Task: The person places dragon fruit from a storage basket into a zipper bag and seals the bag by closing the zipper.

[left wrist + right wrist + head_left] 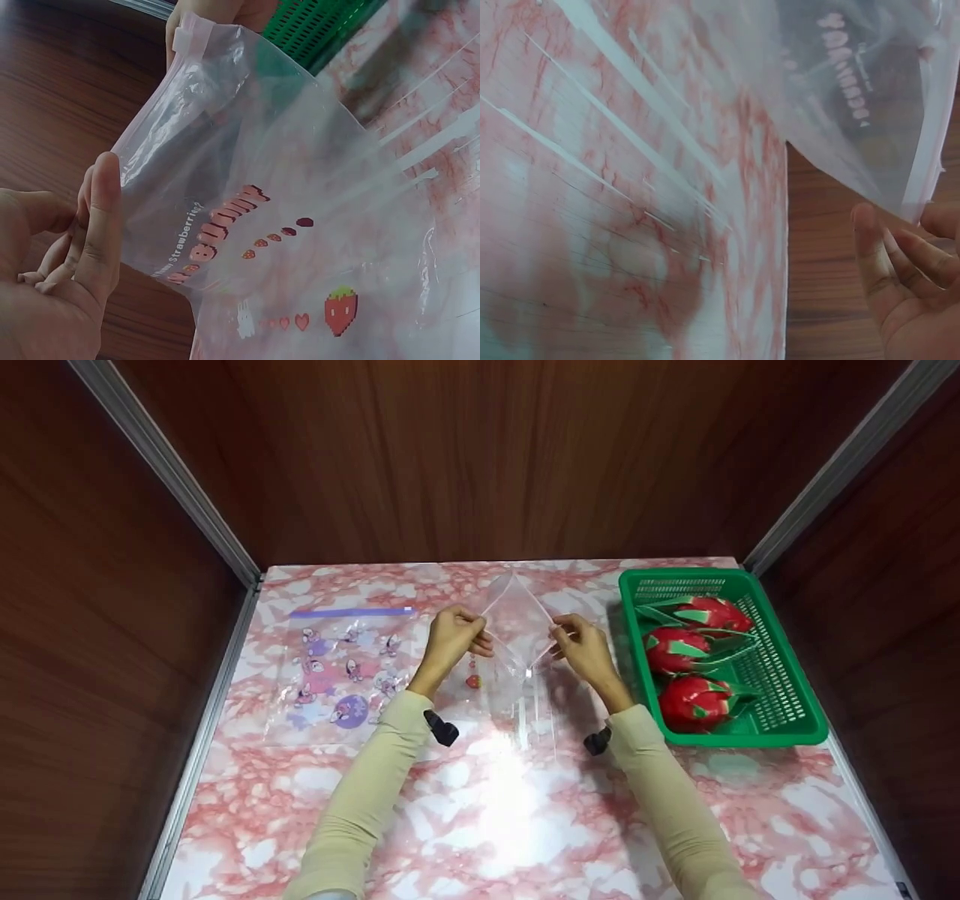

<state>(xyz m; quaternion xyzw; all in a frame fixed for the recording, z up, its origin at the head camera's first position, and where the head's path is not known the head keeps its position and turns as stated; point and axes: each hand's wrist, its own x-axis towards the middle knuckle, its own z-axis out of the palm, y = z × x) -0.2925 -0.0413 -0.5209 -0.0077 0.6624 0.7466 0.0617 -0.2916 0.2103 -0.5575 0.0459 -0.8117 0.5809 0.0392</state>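
A clear plastic zipper bag (315,172) with pink edging and strawberry prints is held up between both hands, its mouth spread into a diamond in the head view. My left hand (453,637) pinches the left side of the mouth between thumb and fingers. On the opposite side, my right hand (583,649) pinches the pink rim. The white slider (182,41) shows at one end of the zipper in the left wrist view. Nothing can be seen inside the bag, whose lower part hangs toward the table.
A second clear bag (352,671) with a purple zipper and cartoon prints lies flat to the left. At the right stands a green plastic basket (806,712) holding three red dragon fruits (694,703). Wood-grain panels (480,457) enclose the pink marbled table (262,802).
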